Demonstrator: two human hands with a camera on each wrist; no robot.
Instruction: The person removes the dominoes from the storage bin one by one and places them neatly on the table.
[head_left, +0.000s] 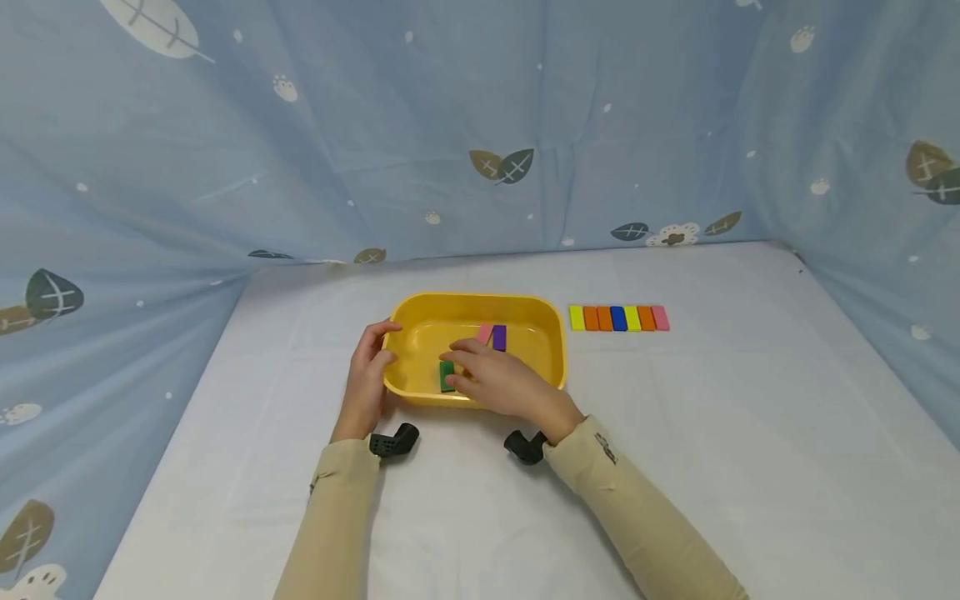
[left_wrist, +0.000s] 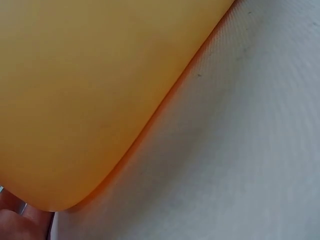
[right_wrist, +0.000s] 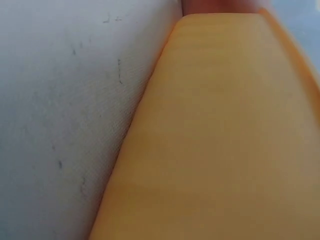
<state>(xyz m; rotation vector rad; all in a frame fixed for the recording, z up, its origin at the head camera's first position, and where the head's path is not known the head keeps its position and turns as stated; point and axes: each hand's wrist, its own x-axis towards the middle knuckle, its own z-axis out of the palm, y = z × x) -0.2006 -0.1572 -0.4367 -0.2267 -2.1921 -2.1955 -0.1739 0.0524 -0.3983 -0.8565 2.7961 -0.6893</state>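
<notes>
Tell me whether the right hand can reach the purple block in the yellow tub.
Probably yes: the right hand is over the open yellow tub, and the purple block lies just beyond its knuckles, largely uncovered.

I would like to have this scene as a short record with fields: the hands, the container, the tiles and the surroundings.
Left hand: the left hand holds the left end of the yellow tray
Right hand: the right hand is over the tray, at the green tile; grip unclear
Visible in tray: green tile, pink tile, purple tile
Beside tray, right: row of seven tiles
Row colours, left to right: yellow, orange, orange, blue, yellow, orange, pink
Surface: white cloth
Backdrop: blue printed curtain
</notes>
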